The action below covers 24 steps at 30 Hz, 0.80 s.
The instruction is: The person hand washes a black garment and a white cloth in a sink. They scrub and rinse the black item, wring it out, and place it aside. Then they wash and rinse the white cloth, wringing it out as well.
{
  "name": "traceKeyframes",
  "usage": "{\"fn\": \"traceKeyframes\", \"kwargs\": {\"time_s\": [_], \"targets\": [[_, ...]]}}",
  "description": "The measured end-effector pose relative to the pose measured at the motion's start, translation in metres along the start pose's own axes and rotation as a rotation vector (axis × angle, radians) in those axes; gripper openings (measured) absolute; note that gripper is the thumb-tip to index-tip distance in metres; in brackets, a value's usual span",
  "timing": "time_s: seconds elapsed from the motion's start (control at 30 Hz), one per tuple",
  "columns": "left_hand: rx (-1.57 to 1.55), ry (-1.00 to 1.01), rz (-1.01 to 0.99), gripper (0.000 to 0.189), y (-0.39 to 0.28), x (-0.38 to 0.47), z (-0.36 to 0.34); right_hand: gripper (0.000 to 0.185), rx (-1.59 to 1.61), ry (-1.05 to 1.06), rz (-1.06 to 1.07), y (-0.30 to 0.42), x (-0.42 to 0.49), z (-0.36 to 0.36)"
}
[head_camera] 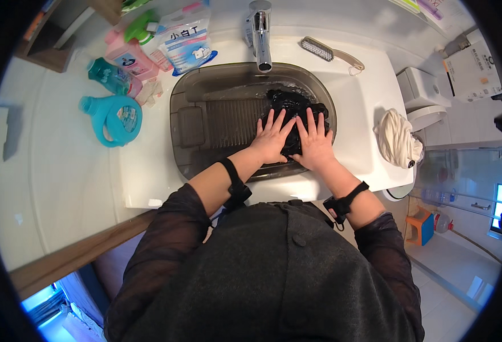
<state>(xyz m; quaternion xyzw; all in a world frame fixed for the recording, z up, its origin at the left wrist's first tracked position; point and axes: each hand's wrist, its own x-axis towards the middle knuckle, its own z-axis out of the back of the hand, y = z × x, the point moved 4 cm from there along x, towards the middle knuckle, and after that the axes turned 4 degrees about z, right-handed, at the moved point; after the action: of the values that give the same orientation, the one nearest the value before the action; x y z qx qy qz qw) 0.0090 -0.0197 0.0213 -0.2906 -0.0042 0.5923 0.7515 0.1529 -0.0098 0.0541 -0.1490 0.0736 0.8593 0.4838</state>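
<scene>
A wet black cloth [291, 100], perhaps a garment, lies bunched at the right end of a translucent dark grey plastic basin [184, 92] with some water in it. Ridges of a built-in washboard [229, 122] run across the basin's middle. My left hand [272, 139] lies palm down with spread fingers, over the cloth's left side and the edge of the ridges. Beside it, my right hand [315, 141] rests flat on the cloth, fingers apart. Neither hand grips anything. Part of the cloth is hidden under both hands.
A chrome faucet [261, 38] reaches over the basin's back rim. Behind it to the right lies a scrub brush [332, 53]. A cream cloth bundle [398, 139] sits at the counter's right edge. At left stand a blue detergent bottle [116, 119], a teal bottle [109, 77] and a detergent pouch [186, 40].
</scene>
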Motion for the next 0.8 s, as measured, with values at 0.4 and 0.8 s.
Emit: {"fn": "traceKeyframes", "kwargs": {"time_s": [0.4,0.8], "targets": [[0.374,-0.080,0.012,0.052,0.028,0.108,-0.001,0.072,-0.317,0.396,0.070,-0.021,0.108,-0.050],[0.218,-0.424,0.110,0.051,0.020,0.085,0.009,0.066,0.124,-0.018,0.166,-0.044,0.141,-0.042]]}}
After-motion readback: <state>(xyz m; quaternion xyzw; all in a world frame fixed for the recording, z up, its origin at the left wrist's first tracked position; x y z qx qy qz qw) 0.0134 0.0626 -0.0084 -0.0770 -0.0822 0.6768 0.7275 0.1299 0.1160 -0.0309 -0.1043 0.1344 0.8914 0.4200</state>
